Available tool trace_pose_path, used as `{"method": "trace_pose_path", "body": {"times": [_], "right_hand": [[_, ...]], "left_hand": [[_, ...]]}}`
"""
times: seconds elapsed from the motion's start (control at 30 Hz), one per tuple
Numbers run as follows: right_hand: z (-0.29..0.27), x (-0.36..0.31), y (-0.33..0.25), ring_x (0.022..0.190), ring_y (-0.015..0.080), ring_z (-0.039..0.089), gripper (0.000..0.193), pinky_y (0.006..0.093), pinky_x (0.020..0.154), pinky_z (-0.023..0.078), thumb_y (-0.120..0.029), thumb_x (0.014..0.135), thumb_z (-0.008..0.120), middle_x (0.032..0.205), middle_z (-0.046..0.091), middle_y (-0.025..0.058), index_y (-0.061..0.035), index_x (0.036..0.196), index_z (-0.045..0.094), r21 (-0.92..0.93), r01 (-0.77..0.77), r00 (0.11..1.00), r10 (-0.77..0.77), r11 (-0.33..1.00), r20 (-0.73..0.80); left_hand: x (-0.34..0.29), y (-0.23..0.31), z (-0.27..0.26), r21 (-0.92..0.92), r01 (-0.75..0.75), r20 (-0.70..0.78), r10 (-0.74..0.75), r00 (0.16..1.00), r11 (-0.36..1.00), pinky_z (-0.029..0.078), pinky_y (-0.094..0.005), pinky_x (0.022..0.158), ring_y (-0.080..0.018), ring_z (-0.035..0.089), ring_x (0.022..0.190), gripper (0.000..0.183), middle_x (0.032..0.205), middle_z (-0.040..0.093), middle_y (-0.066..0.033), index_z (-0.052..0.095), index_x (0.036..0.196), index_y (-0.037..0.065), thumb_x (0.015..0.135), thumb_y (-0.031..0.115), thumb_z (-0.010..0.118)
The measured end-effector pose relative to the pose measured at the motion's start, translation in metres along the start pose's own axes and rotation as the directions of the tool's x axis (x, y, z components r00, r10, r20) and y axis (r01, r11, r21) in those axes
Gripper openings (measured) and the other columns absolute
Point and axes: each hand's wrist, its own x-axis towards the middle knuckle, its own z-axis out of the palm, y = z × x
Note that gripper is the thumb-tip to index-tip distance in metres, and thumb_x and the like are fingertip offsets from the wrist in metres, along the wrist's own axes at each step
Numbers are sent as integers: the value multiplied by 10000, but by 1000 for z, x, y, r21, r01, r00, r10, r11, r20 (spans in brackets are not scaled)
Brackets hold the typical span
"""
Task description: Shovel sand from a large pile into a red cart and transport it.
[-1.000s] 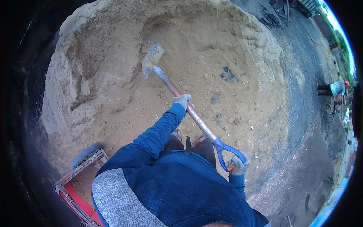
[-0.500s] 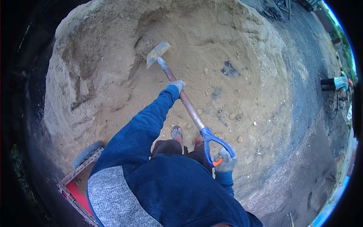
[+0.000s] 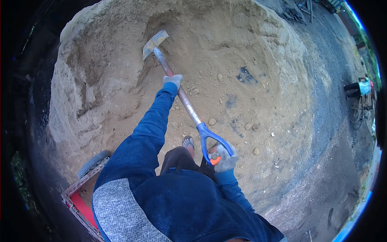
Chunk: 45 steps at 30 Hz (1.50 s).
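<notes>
Left hand: gloved in pale grey, your arm stretched forward, fingers closed round the shaft a little behind the blade. Right hand: gloved likewise, gripping the blue D-handle at its orange crossbar, just ahead of your torso.

Item: one shovel, metal shaft worn to bare and reddish stretches, held in front of you between your body and the earth bank. Blade: scuffed grey, smeared tan, at the hollow in the bank's face; whether it touches the soil or hangs just above cannot be told from this height.

Progress, as judged: digging under way, with a hollow cut into the face and loose crumbs spread below it. Some brown earth appears to lie in the red-sided cart at your left. Left to do: the greater part of the bank stands uncut, and no clear load shows on the blade.

Orientation: blade end points away from you and to your left; handle end comes back toward your right side. Long axis: one straight diagonal, with the blade's width set across it.
</notes>
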Motion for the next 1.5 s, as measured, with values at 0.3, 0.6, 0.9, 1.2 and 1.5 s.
{"method": "trace_pose_path", "body": {"times": [0.3, 0.6, 0.9, 1.2, 1.5], "right_hand": [[-41, -11, -19, 477, 161, 514, 183, 329, 450, 488, -70, 725, 642, 611, 498, 54, 4, 860, 542, 21, -136, 988, 138, 990, -65], [-163, -73, -103, 373, 154, 474, 173, 280, 345, 420, -39, 647, 614, 557, 502, 70, 14, 803, 563, -480, -22, 923, -166, 877, -347], [-161, -15, -102, 414, 145, 524, 291, 256, 377, 414, -141, 663, 680, 612, 560, 73, 20, 883, 577, -520, -108, 975, -12, 847, -222], [-204, 28, -157, 424, 136, 538, 268, 243, 378, 411, -117, 674, 637, 630, 569, 60, 23, 896, 582, -591, -136, 987, 55, 795, -153], [-258, 74, -168, 402, 176, 526, 298, 276, 376, 430, -127, 664, 674, 628, 562, 80, 25, 894, 563, -522, -121, 991, 69, 844, -119]], "left_hand": [[-24, -66, 82, 95, 136, 123, -147, 982, 986, 503, -363, 681, -292, 635, 800, 405, 851, 630, -207, 567, 919, -50, 649, 229, 682], [-193, -211, 150, 60, 568, 406, -540, 738, 821, 540, -466, 549, -343, 611, 678, 343, 768, 578, -217, 547, 851, -61, 654, 185, 681], [-167, -208, 88, -37, 697, 247, -669, 701, 717, 517, -497, 622, -351, 583, 675, 290, 777, 562, -197, 553, 867, -8, 686, 202, 636], [-220, -142, 140, -69, 729, 258, -694, 672, 681, 514, -485, 592, -328, 585, 675, 308, 794, 552, -169, 543, 885, 14, 691, 237, 632], [-239, -122, 162, -140, 681, 240, -643, 728, 719, 538, -453, 564, -320, 603, 650, 382, 797, 573, -211, 538, 900, -84, 641, 176, 646]]}}
